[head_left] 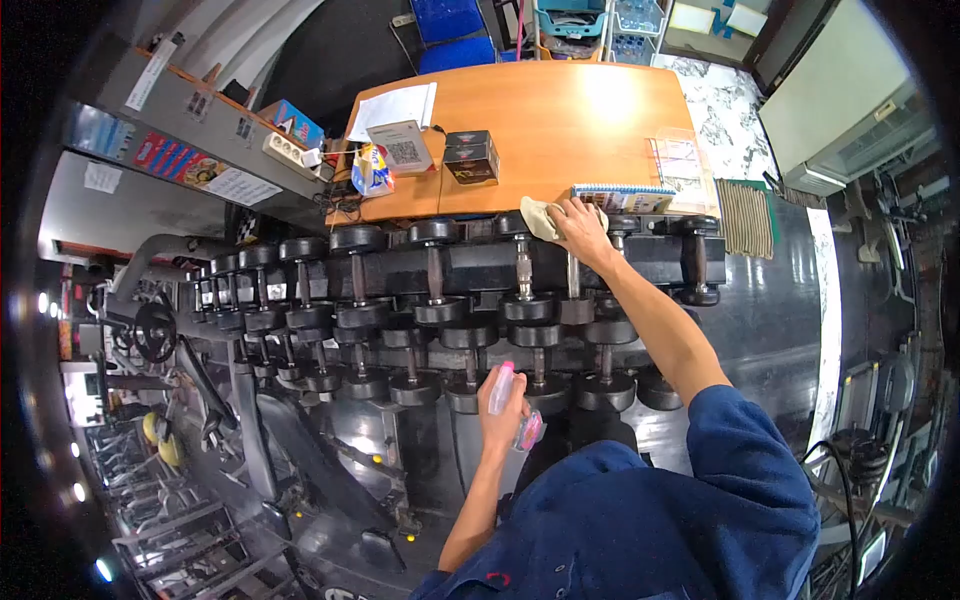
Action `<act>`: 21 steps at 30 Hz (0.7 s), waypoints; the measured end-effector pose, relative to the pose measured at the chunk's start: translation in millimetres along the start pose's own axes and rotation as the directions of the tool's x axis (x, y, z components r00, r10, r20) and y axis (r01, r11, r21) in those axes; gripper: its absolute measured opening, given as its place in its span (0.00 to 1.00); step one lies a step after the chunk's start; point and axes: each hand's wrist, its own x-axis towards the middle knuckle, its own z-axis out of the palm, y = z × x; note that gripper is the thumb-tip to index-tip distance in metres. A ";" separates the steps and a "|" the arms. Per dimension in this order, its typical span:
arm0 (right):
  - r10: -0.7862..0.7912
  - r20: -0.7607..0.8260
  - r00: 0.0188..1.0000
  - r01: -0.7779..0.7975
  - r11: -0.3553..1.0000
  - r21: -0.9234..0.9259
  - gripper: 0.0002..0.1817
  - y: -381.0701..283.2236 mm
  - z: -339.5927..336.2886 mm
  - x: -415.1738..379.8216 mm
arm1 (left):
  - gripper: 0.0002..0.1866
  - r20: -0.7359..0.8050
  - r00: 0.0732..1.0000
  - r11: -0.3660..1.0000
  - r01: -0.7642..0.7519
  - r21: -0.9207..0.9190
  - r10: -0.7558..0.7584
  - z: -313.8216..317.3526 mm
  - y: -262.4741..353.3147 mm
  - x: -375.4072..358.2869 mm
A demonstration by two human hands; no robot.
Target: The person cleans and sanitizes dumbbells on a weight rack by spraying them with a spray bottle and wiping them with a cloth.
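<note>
From where I stand, the right hand point(582, 232) reaches toward one o'clock, fingers closed over a pale cloth point(541, 219) at the far ends of the upper dumbbells point(435, 270), by the edge of the desk point(560, 120). Near six o'clock, the left hand point(502, 408) is wrapped round a clear and pink bottle point(501, 391). A spiral calendar point(630, 197) stands just beside the right hand, toward three o'clock
</note>
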 end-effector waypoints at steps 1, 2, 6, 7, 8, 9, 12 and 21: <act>0.001 0.022 1.000 -0.001 1.000 -0.011 0.32 -0.9 0.4 -0.4 | 0.06 0.002 1.000 1.000 -0.015 0.010 0.015 0.5 -0.4 -3.0; 0.003 0.043 0.999 -0.002 1.000 -0.023 0.30 -2.9 -0.6 -0.5 | 0.06 0.005 1.000 0.999 -0.031 0.022 0.031 0.8 0.0 -5.5; -0.053 -0.047 0.997 0.039 0.967 -0.252 0.30 -9.9 10.0 -10.3 | 0.06 0.002 0.998 0.998 -0.060 0.019 0.060 6.7 3.4 -15.3; -0.043 -0.060 0.997 0.028 0.974 -0.226 0.30 -13.0 8.7 -13.7 | 0.06 0.000 0.998 0.998 -0.061 0.008 0.061 8.0 2.1 -17.4; -0.033 -0.070 0.997 0.018 0.979 -0.201 0.30 -16.6 6.0 -17.6 | 0.06 -0.004 0.999 0.999 -0.054 -0.008 0.054 9.8 1.5 -20.1; -0.021 -0.079 0.997 0.007 0.984 -0.177 0.31 -19.7 2.9 -23.0 | 0.06 -0.009 0.999 0.999 -0.051 -0.016 0.050 11.0 1.0 -23.4; 0.182 -0.025 0.983 -0.176 0.973 0.149 0.28 -31.6 -18.2 -44.0 | 0.10 -0.021 0.998 0.998 -0.056 -0.029 0.056 16.7 -0.5 -31.4; 0.713 0.150 0.685 -0.598 0.432 0.675 0.20 -110.8 -74.7 -273.6 | 0.11 0.127 0.991 0.995 -0.030 -0.096 0.042 13.6 -23.3 -49.7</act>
